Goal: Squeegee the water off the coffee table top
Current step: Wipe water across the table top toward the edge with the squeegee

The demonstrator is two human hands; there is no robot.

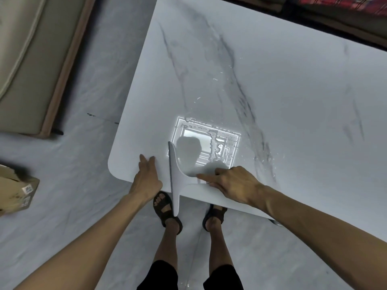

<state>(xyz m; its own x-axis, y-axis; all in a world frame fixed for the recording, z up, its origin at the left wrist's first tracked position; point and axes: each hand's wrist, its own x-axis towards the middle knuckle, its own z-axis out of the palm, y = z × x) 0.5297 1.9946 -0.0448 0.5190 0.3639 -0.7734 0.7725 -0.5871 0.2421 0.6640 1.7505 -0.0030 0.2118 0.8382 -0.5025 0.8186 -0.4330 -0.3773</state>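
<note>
A white marble-look coffee table top [282,91] fills the upper right. Streaks and beads of water [217,147] lie near its front edge, where a ceiling light reflects. A white squeegee [177,176] with a dark rubber blade stands on edge at the table's near edge, blade to the left, its lower end hanging past the rim. My right hand [232,184] grips the squeegee's handle, forefinger stretched along it. My left hand [147,176] lies flat on the table just left of the blade, fingers together, holding nothing.
A beige sofa [31,59] with a wooden base stands at the upper left. A cardboard box [16,191] sits on the floor at the left. My sandalled feet [167,206] are under the table's front edge. Dark furniture with red cloth lines the top right.
</note>
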